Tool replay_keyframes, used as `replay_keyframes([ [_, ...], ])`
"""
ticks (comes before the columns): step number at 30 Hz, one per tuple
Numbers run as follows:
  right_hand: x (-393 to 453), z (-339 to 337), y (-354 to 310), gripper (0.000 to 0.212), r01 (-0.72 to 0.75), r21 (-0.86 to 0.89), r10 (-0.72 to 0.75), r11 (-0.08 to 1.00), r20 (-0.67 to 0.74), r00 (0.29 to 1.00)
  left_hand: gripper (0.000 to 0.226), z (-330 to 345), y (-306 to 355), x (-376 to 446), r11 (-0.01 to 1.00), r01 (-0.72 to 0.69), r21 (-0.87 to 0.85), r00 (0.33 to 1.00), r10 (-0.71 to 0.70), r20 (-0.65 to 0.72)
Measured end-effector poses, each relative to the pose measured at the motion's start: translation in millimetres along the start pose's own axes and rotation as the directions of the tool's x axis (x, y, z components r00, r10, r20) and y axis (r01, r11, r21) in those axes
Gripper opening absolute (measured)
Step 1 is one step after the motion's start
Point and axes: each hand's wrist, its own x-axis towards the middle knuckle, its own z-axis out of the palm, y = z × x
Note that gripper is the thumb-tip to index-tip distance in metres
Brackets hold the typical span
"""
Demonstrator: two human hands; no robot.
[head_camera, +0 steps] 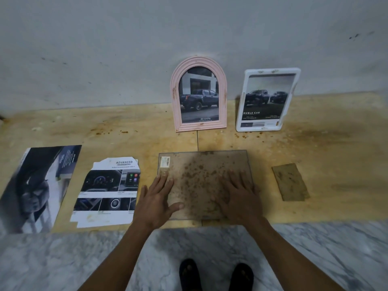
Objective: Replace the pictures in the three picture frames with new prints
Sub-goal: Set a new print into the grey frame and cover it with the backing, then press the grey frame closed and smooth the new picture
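Both hands are just lying flat with the fingers straight, not gripping anything: the left hand rests on the left edge of the third frame, thumb stretched out across it, and the right hand presses down on its right half. That frame is lying back-side up on the yellowish board, brown backing all blotchy with a little barcode sticker in the far left corner. Just right of it, apart, sits a small brown cardboard piece. To the left lie a trimmed dashboard print and a bigger dark print. Back against the wall, a pink arched frame and a white frame stand upright, both showing truck pictures.
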Motion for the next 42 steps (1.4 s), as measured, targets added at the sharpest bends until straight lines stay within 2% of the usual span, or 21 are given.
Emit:
replay_keyframes([
  [2, 0.4, -6.8, 0.9, 0.07, 0.028, 0.025, -0.028, 0.999, 0.01, 1.0, 0.099, 0.4, 2.2, -0.9, 1.0, 0.019, -0.015, 1.0, -0.019, 0.021],
  [4, -0.4, -11.8, 5.5, 0.069, 0.015, 0.111, -0.009, 0.994, -0.047, 0.999, 0.096, 1.9, 5.0, -0.7, 0.999, 0.04, -0.004, 0.999, -0.04, 0.024],
  [5, -1.6, -13.6, 8.7, 0.068, -0.028, 0.177, 0.046, 0.984, -0.095, 0.994, 0.093, 1.5, 5.6, -1.4, 0.999, 0.047, 0.005, 0.999, -0.047, 0.008],
  [7, -7.8, -14.8, 16.7, 0.067, -0.153, 0.323, 0.217, 0.934, -0.174, 0.96, 0.089, 0.5, 7.1, -4.4, 0.998, 0.058, -0.017, 0.993, -0.06, -0.107],
  [9, -16.6, -9.9, 24.9, 0.061, -0.213, 0.446, 0.341, 0.869, -0.23, 0.912, 0.089, -2.5, 10.8, -9.6, 0.985, 0.15, -0.083, 0.967, -0.164, -0.194],
  [12, -27.0, 0.4, 28.5, 0.063, -0.226, 0.516, 0.39, 0.827, -0.235, 0.89, 0.089, -2.8, 20.4, -21.0, 0.919, 0.386, -0.08, 0.905, -0.394, -0.16],
  [14, -27.8, 1.0, 24.5, 0.061, -0.246, 0.549, 0.422, 0.799, -0.219, 0.88, 0.087, -3.8, 28.6, -25.9, 0.881, 0.463, -0.097, 0.87, -0.473, -0.142],
  [16, -28.1, -1.9, 20.2, 0.059, -0.257, 0.578, 0.439, 0.775, -0.199, 0.876, 0.083, -5.0, 35.0, -25.4, 0.842, 0.505, -0.19, 0.847, -0.526, -0.079],
  [18, -28.6, -6.0, 20.9, 0.059, -0.253, 0.622, 0.446, 0.741, -0.175, 0.878, 0.08, -7.3, 35.1, -22.9, 0.761, 0.551, -0.342, 0.815, -0.578, 0.027],
  [21, -32.4, -28.3, 24.8, 0.063, -0.244, 0.732, 0.431, 0.636, -0.075, 0.899, 0.079, -24.3, 33.9, -26.1, 0.621, 0.499, -0.604, 0.815, -0.573, 0.083],
  [23, -37.4, -50.2, 27.3, 0.073, -0.212, 0.75, 0.353, 0.627, -0.031, 0.935, 0.075, -40.5, 32.5, -29.2, 0.64, 0.443, -0.628, 0.841, -0.539, 0.044],
  [26, -44.5, -85.8, 27.7, 0.103, -0.155, 0.63, 0.179, 0.761, 0.026, 0.984, 0.087, -72.3, 31.4, -31.5, 0.733, 0.301, -0.61, 0.92, -0.391, -0.016],
  [28, -46.5, -105.7, 25.9, 0.114, -0.085, 0.483, 0.074, 0.871, 0.042, 0.996, 0.108, -96.9, 32.8, -33.6, 0.834, 0.246, -0.493, 0.962, -0.27, 0.024],
  [30, -45.8, -119.0, 23.4, 0.106, -0.022, 0.361, 0.02, 0.932, 0.012, 1.0, 0.118, -113.3, 28.3, -32.6, 0.902, 0.237, -0.36, 0.971, -0.231, 0.058],
  [31, -45.2, -124.6, 21.4, 0.097, -0.007, 0.323, 0.015, 0.946, -0.021, 1.0, 0.11, -118.6, 25.6, -31.9, 0.917, 0.234, -0.322, 0.972, -0.232, 0.045],
  [34, -45.6, -142.1, 12.2, 0.065, 0.01, 0.273, 0.031, 0.962, -0.145, 0.989, 0.055, -124.8, 17.1, -25.4, 0.927, 0.189, -0.324, 0.964, -0.238, -0.121],
  [36, -46.8, -152.8, 9.8, 0.045, 0.024, 0.36, 0.065, 0.933, -0.231, 0.971, 0.021, -131.7, 15.2, -23.2, 0.904, 0.18, -0.389, 0.927, -0.288, -0.24],
  [37, -46.9, -158.3, 9.8, 0.038, 0.024, 0.421, 0.101, 0.907, -0.271, 0.957, 0.016, -138.3, 16.9, -23.8, 0.879, 0.175, -0.444, 0.906, -0.32, -0.276],
  [39, -46.6, -170.8, 9.0, 0.027, 0.034, 0.518, 0.168, 0.854, -0.337, 0.926, 0.024, -152.6, 21.3, -24.9, 0.784, 0.146, -0.603, 0.865, -0.396, -0.306],
  [42, -42.9, -190.5, 1.2, 0.029, 0.099, 0.604, 0.19, 0.791, -0.396, 0.898, 0.032, -171.9, 32.1, -21.2, 0.649, 0.057, -0.759, 0.822, -0.462, -0.333],
])
